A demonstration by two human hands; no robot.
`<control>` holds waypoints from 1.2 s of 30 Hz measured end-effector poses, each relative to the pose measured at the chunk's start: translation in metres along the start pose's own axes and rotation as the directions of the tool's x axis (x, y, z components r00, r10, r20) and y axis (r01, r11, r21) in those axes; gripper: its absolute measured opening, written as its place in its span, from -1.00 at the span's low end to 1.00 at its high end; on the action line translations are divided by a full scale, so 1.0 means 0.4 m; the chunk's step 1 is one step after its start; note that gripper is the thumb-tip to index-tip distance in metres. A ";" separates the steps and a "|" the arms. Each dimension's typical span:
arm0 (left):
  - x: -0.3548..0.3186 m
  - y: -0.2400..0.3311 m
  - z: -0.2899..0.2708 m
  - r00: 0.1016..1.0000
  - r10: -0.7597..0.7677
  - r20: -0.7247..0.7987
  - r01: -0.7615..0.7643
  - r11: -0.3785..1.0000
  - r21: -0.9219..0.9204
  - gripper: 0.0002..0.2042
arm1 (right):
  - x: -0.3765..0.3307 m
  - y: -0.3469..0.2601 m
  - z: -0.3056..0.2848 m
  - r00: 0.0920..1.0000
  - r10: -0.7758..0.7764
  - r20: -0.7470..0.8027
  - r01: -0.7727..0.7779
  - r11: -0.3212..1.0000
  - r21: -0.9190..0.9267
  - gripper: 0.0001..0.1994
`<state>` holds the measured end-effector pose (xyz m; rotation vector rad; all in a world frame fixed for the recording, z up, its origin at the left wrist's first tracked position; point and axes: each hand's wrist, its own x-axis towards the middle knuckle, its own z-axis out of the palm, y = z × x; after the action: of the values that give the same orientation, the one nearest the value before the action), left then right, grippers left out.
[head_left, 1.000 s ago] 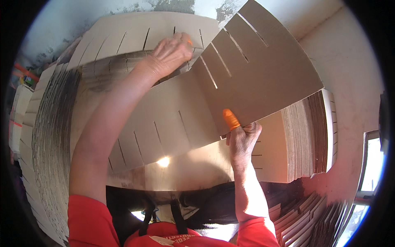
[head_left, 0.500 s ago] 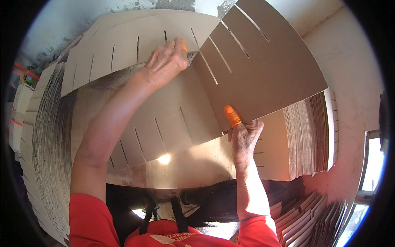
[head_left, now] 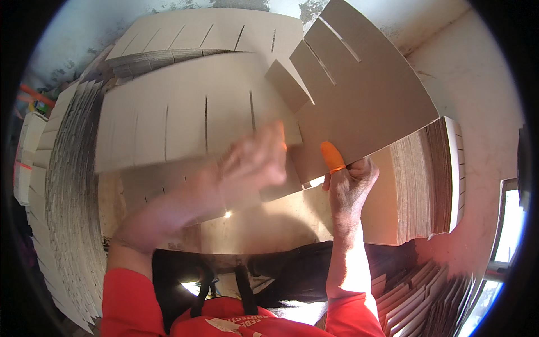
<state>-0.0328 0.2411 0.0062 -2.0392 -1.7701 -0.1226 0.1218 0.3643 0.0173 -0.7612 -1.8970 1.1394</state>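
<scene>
While the right hand [head_left: 351, 185] is pinching the lower edge of a slotted cardboard sheet [head_left: 365, 95] between thumb and fingers, an orange finger cot [head_left: 332, 156] is pressing flat against the sheet's face, so this grip is clamped on the sheet. The sheet is tilting up and to the right, above the stack of slotted cardboard [head_left: 185, 121] that is lying on the desk [head_left: 264, 224]. The left hand [head_left: 255, 160] is blurring with motion just beside the sheet's lower left corner, over the near edge of the stack; whether its fingers are together or apart I cannot tell. A second stack of cardboard sheets [head_left: 426, 180] is standing on edge at the right side of the desk. More sheets [head_left: 67, 224] are fanning along the left edge.
</scene>
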 end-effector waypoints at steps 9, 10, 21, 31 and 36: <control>-0.024 0.095 -0.007 0.896 -0.370 -0.246 0.168 0.794 -0.584 -0.65 | -0.007 0.012 0.005 0.984 0.179 0.026 -0.178 0.984 -0.005 -0.85; -0.007 0.048 0.011 0.842 -0.428 -0.329 0.188 0.804 -0.565 -0.63 | -0.010 0.008 0.012 0.985 0.169 0.013 -0.169 0.986 0.009 -0.85; 0.106 -0.399 0.280 0.889 -0.450 -0.087 0.458 0.875 0.155 -0.77 | -0.027 0.016 0.051 0.964 0.249 0.089 -0.253 0.966 0.041 -0.92; 0.110 -0.414 0.210 0.899 -0.316 -0.303 0.292 0.949 -0.124 -0.88 | -0.024 0.011 0.043 0.972 0.224 0.068 -0.228 0.972 0.051 -0.91; 0.130 -0.399 0.152 0.944 -0.251 -0.214 0.290 0.940 0.176 -0.60 | -0.023 0.008 0.043 0.981 0.193 0.007 -0.193 0.975 0.111 -0.88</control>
<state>-0.1898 0.3261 0.0113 -1.5771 -1.8509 -0.2003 0.1121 0.3507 0.0066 -0.8998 -1.7691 1.3502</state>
